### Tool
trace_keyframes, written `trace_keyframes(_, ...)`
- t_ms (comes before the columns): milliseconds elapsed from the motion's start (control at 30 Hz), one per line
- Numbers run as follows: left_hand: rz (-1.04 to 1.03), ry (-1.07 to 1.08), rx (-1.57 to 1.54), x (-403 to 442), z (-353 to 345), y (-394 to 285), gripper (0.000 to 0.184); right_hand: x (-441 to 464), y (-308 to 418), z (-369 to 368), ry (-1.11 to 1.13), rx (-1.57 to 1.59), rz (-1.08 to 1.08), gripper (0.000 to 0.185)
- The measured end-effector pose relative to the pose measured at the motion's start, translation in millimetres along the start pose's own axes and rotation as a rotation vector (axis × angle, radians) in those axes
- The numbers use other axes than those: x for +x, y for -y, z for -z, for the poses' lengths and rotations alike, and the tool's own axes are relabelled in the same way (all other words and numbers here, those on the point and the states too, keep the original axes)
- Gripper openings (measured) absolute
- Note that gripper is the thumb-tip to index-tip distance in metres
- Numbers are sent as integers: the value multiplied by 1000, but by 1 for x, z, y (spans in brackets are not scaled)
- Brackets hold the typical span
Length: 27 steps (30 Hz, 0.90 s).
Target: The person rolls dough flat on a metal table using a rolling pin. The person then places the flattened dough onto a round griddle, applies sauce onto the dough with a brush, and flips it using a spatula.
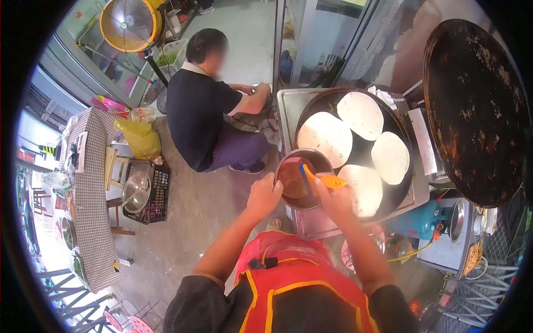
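Observation:
My left hand (264, 196) is closed on the near left rim of a round metal bowl (322, 157) with brownish liquid inside. In my right hand (335, 201) is a brush (333, 181) with an orange handle and a blue band, held over the bowl; its tip is hard to make out. The bowl sits by the near left edge of a large round black griddle (361, 149). On that griddle lie several pale round flatbreads, among them a large one (325, 137) beside the bowl and another (361, 191) near my right hand.
A big blackened round lid (477, 114) stands tilted at the right. Below it is a teal gas cylinder (416, 221) with a yellow hose. A co-worker (194, 122) crouches left of the griddle. Farther left are a black crate (161, 191), a checkered-cloth table (94, 194) and a yellow fan (125, 25).

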State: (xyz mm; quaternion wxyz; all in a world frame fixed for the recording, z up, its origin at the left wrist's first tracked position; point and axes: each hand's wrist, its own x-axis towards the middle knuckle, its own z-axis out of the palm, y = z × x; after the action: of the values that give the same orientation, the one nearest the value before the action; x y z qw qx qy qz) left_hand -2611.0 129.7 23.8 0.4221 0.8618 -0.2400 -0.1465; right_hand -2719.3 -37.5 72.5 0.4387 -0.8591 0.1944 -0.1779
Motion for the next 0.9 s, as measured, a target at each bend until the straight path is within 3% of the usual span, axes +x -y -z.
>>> trace_keyframes(367,71,19,2,-3,-8,-6,22,-1,-20,-3,46,95,-181,16)
trace_keyframes(467,129,-8,-15,-3,-12,-12,23,5,-24,6,1,200,-166,18)
trace_keyframes(567,102,-43,18,-3,-19,-12,22,12,-43,9,-4,68,-66,21)
trace_keyframes(767,152,-95,52,7,-25,-28,21,35,-71,20,64,331,-320,22)
trace_keyframes(900,168,-134,13,17,-34,-27,20,49,-85,32,-10,753,-483,24)
